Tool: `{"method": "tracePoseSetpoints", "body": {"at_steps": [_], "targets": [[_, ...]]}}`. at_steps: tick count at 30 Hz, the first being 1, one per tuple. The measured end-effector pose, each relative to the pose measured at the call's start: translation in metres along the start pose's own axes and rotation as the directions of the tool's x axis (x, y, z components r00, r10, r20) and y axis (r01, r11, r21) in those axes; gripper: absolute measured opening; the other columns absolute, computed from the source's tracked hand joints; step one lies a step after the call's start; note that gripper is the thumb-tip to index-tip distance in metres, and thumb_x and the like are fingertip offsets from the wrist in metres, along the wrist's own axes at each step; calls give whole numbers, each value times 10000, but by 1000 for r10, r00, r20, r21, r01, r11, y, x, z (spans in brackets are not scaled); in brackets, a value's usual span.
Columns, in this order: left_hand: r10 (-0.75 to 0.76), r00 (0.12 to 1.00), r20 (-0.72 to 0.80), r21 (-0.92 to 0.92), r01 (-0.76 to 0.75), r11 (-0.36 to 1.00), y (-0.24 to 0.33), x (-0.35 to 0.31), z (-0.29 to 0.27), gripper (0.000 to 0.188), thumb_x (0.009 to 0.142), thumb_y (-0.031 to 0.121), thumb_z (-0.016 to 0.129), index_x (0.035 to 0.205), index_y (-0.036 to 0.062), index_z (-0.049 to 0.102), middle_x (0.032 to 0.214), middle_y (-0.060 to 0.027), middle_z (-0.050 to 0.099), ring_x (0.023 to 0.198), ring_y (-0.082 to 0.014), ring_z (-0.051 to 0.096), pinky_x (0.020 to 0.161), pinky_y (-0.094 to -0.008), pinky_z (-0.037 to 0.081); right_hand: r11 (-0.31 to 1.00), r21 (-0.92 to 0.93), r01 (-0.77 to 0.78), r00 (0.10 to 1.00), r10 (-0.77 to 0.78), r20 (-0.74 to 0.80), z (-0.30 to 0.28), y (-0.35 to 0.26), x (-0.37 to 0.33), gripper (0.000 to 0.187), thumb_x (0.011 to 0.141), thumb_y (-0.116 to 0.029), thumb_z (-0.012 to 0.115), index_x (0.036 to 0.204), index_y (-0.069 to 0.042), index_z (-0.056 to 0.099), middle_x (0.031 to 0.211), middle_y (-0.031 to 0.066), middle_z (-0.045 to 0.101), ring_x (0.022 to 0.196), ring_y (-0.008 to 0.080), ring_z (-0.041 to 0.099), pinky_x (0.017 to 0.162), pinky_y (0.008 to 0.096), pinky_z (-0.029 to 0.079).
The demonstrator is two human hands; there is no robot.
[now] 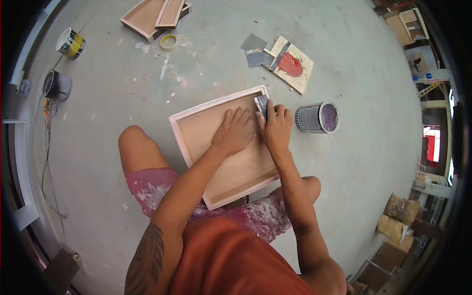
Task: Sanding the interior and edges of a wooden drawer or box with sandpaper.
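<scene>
A shallow wooden tray (206, 192) with pale raised sides lies tilted across my lap and the floor. My left hand (235, 132) presses flat on its inner bottom, fingers spread, holding nothing. At the tray's far right corner, my right hand (276, 125) grips a folded piece of dark grey sandpaper (262, 105) with whitish dust on it. The fingers bend over the tray's right side, and part of the sandpaper is hidden under them.
Right of the tray, a can (309, 118) lies on its side. Beyond are dark sandpaper sheets (254, 43) and a board with red paste (301, 78). Wooden trays (140, 18) and a yellow tape roll (168, 42) are far left, with two cans (58, 87) and cables further left.
</scene>
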State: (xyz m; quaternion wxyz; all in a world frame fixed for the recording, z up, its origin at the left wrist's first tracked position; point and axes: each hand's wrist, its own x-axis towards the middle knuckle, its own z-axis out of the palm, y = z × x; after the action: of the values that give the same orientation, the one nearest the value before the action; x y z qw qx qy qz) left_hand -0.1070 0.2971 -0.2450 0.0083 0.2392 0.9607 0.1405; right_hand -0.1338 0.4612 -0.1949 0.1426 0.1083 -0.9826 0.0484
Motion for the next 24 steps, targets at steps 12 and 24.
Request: {"method": "tracePoseSetpoints", "body": {"at_steps": [12,24], "targets": [[32,996,-80,71,-27,997,-5,9,3,661,1002,501,544,1498,65,532,1616,-156,423,1544,-328,293,1278,-549,154,997,17,73,994,-71,-83,13,-1,9,499,954,-274,691,1422,-113,629,1106,101,609,971,315,541,827,452,427],[6,1000,23,185,-11,983,3,18,3,783,959,578,539,1498,10,521,1633,-179,398,1563,-348,255,1287,-572,91,960,279,25,1000,-27,3,32,-1,37,549,958,-182,636,1491,-98,533,1497,176,513,1300,409,518,1071,527,403]]}}
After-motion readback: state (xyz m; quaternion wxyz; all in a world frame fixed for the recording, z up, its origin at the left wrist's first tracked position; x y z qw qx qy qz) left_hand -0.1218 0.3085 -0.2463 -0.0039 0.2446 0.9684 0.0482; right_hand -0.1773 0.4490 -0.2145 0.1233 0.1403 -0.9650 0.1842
